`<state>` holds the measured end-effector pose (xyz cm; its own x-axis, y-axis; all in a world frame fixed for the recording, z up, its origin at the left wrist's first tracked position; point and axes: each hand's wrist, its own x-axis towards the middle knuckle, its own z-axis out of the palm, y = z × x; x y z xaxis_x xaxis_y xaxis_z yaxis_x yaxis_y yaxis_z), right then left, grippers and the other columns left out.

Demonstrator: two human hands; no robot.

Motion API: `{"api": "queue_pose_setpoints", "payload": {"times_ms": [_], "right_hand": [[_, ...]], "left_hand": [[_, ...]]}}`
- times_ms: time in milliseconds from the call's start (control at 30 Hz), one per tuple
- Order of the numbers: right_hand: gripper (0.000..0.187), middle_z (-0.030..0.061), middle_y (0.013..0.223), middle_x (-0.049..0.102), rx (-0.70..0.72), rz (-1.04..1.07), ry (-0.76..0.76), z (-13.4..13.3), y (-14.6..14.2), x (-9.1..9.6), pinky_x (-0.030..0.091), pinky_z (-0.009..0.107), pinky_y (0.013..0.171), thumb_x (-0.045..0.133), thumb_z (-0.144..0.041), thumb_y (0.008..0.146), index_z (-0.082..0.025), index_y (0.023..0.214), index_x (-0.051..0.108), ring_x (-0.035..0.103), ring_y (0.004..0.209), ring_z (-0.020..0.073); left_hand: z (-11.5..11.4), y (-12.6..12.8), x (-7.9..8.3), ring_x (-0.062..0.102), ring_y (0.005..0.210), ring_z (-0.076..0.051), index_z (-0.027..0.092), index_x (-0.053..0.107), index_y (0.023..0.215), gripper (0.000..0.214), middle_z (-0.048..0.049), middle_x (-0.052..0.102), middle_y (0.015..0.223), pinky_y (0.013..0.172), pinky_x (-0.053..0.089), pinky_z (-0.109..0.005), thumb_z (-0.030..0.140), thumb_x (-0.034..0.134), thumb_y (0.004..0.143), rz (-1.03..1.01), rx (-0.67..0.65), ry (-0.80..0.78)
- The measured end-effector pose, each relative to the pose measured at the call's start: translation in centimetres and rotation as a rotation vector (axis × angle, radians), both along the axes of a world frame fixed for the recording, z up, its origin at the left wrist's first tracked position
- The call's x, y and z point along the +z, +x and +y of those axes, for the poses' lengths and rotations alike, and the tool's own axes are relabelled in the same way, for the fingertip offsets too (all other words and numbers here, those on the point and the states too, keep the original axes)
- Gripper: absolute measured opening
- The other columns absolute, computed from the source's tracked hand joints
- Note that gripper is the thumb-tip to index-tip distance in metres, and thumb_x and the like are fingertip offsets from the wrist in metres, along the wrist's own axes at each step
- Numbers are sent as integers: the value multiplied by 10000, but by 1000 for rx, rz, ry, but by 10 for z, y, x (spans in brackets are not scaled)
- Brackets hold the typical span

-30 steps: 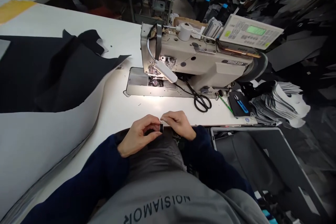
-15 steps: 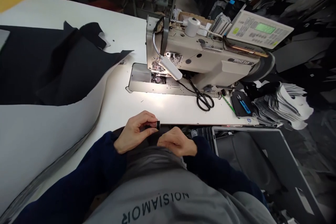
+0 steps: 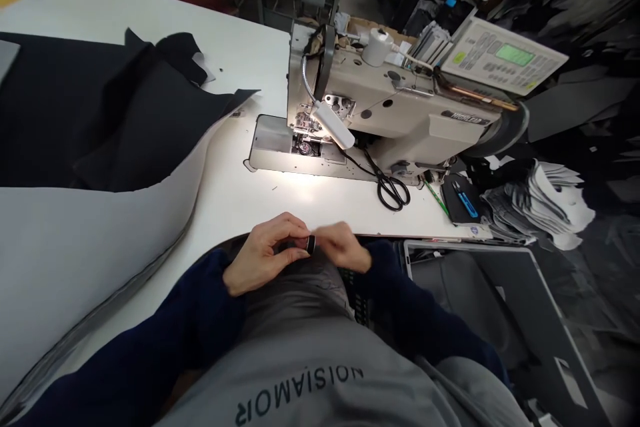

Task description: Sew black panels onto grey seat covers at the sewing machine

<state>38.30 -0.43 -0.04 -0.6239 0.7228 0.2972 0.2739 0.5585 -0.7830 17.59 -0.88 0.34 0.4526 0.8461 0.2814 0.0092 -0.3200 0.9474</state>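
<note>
Between the thumb and fingers of my left hand is a small bobbin wound with black thread, held on edge above my lap. Close against its right side is my right hand, fingers curled together and slightly smeared by motion. Whatever the right fingers pinch is too fine or hidden to make out. The sewing machine stands just beyond, and its small lamp lights the needle area and the bed.
Black scissors lie against the machine bed. A blue cutter and stacked fabric pieces are at the right. Large dark panels cover the table's left side. A grey bin sits below the table edge, at my right.
My right hand has risen from lower down to beside the bobbin. The left hand still holds the bobbin and has shifted slightly right; the camera view has moved a little.
</note>
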Motion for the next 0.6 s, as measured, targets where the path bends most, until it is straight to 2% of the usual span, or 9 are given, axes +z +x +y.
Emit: {"api": "queue_pose_setpoints", "payload": {"times_ms": [67, 100, 200, 267, 367, 400, 533, 600], "right_hand": [[230, 26, 691, 651, 140, -2, 10, 0, -2, 3, 437, 219, 572, 423, -240, 938, -170, 837, 618, 576, 591, 114], [226, 29, 700, 654, 158, -8, 22, 1, -2, 4, 445, 224, 588, 423, -237, 936, -174, 843, 619, 580, 604, 118], [263, 41, 731, 658, -44, -9, 27, 5, -3, 6, 452, 232, 623, 412, -268, 946, -175, 815, 621, 593, 644, 127], [286, 33, 702, 645, -83, -15, -4, 5, -4, 4, 433, 224, 590, 405, -280, 949, -173, 783, 612, 575, 609, 118], [237, 11, 639, 616, 121, -14, 13, 2, -6, 5, 398, 218, 542, 423, -245, 931, -173, 800, 607, 528, 544, 103], [218, 12, 645, 619, 143, -7, 34, 1, -7, 6, 399, 221, 550, 430, -229, 925, -174, 815, 611, 530, 550, 104], [248, 34, 708, 644, -80, 6, 19, 4, -9, 7, 416, 231, 589, 425, -260, 939, -178, 812, 622, 564, 605, 117], [270, 18, 657, 620, -32, -12, -6, 4, -10, 5, 402, 226, 551, 407, -283, 946, -178, 807, 614, 532, 551, 108]], "left_hand": [[1, 0, 1, 600, 818, -133, 177, 636, 970, 154, -63, 599, 959, 712, 532, -257, 153, 644, 818, 18, 25, 21], [1, 0, 1, 599, 804, -131, 175, 640, 950, 136, -61, 602, 946, 706, 530, -255, 154, 645, 816, 36, 25, 34], [3, 1, 3, 595, 773, -122, 170, 642, 921, 111, -52, 601, 915, 705, 534, -253, 166, 652, 811, 43, -1, 28], [4, 1, 4, 601, 787, -126, 172, 640, 947, 134, -57, 598, 933, 710, 543, -254, 171, 650, 814, 5, 9, -6], [6, -1, 4, 601, 781, -125, 171, 640, 952, 136, -62, 601, 945, 695, 541, -250, 163, 643, 816, 5, 32, -1], [6, -2, 3, 597, 765, -122, 168, 643, 932, 118, -59, 604, 930, 688, 536, -248, 161, 644, 815, 23, 27, 16], [5, -2, 4, 595, 756, -126, 166, 645, 923, 113, -55, 606, 892, 689, 535, -256, 193, 656, 814, 32, -4, 9], [4, -3, 5, 598, 767, -130, 170, 644, 946, 133, -61, 608, 910, 687, 536, -259, 202, 654, 817, 19, 18, -9]]}}
